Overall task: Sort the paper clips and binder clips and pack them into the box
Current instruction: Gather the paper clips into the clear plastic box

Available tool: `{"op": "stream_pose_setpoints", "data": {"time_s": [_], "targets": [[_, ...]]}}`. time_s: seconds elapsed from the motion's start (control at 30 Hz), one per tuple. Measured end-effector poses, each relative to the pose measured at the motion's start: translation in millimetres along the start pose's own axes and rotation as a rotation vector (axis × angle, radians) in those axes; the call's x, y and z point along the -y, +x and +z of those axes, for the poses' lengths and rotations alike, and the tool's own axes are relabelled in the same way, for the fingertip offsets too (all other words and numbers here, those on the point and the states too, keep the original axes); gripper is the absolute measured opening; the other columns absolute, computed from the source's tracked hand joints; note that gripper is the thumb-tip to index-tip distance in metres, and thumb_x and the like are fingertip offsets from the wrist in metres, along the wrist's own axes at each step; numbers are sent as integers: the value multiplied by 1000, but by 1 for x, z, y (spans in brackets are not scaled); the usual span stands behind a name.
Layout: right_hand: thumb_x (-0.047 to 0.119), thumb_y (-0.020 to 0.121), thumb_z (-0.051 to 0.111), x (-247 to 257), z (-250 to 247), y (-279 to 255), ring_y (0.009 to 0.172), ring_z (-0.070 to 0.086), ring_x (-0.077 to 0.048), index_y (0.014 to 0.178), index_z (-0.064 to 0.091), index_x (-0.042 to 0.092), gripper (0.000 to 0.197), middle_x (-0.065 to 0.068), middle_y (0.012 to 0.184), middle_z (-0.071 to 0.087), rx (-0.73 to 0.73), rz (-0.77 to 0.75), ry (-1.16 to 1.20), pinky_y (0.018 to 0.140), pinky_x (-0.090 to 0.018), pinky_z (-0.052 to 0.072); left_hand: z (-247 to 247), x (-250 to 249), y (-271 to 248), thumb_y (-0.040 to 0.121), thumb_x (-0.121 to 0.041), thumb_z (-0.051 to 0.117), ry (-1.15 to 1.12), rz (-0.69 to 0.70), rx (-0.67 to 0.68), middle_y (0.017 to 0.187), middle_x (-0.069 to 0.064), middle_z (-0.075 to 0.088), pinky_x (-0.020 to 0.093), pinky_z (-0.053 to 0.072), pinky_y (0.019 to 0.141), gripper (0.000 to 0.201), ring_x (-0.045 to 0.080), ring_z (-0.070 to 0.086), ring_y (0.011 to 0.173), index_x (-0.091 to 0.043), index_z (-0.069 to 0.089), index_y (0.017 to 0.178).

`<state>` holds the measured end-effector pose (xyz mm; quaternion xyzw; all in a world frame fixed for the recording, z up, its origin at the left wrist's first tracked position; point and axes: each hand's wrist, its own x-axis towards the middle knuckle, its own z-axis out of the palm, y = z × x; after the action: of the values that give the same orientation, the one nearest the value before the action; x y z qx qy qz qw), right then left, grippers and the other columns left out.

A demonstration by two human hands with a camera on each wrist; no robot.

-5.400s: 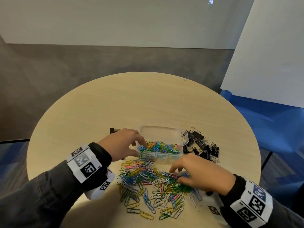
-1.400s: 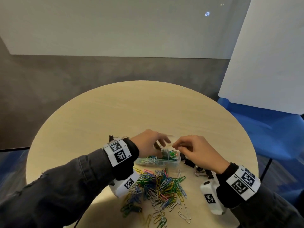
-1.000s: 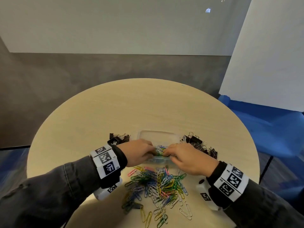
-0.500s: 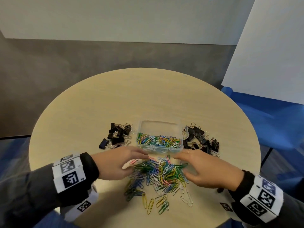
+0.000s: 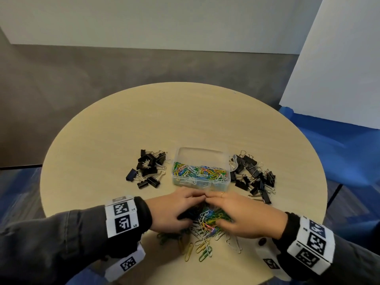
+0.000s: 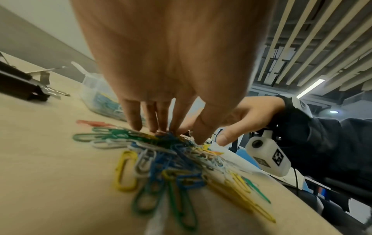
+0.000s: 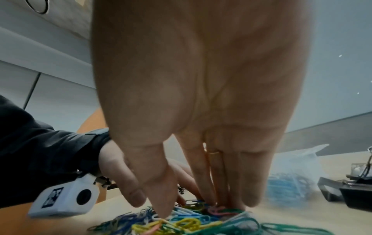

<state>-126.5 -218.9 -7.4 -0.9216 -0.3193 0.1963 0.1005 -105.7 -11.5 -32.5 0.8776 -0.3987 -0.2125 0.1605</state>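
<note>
the left hand (image 5: 174, 210) rests on the loose paper clips (image 5: 205, 223) on the bench (image 5: 185, 124), its fingers (image 6: 132, 120) fairly straight, tips down in the heap, gripping nothing that shows. its fingertips meet those of the right hand (image 5: 246, 217), whose fingers (image 7: 201, 174) likewise reach down, straight, into the heap. the clear box (image 5: 200, 170), holding paper clips, sits just beyond the fingertips. black binder clips lie beyond the left fingers (image 5: 149, 168) and beyond the right fingers (image 5: 254, 176), beside the box.
</note>
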Motion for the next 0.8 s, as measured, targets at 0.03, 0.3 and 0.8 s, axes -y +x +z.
{"op": "stream_pose_setpoints", "data": {"time_s": [0.03,0.3,0.8], "targets": [[27,95,50,0,0,-3,137,33,-8,148,31,21,56,5,153,34,10,-15,13,111,-16,20,-2,1,-2,91,-23,52,-16,21,-17,152,4,31,13,14,111,62,14,28,138,-13,29,148],[55,77,68,-41,5,-49,109,47,-1,144,33,36,78,19,128,37,-21,156,139,91,-14,44,-10,33,-56,61,-55,80,-127,-212,-51,125,-14,30,-4,34,74,93,-4,45,102,-42,31,139],[46,71,78,3,11,-4,81,39,4,143,35,29,86,10,122,33,-84,139,157,67,-4,33,6,-2,-14,68,-44,80,-124,-222,-128,134,-4,30,5,31,86,95,5,38,101,-28,28,146]]}}
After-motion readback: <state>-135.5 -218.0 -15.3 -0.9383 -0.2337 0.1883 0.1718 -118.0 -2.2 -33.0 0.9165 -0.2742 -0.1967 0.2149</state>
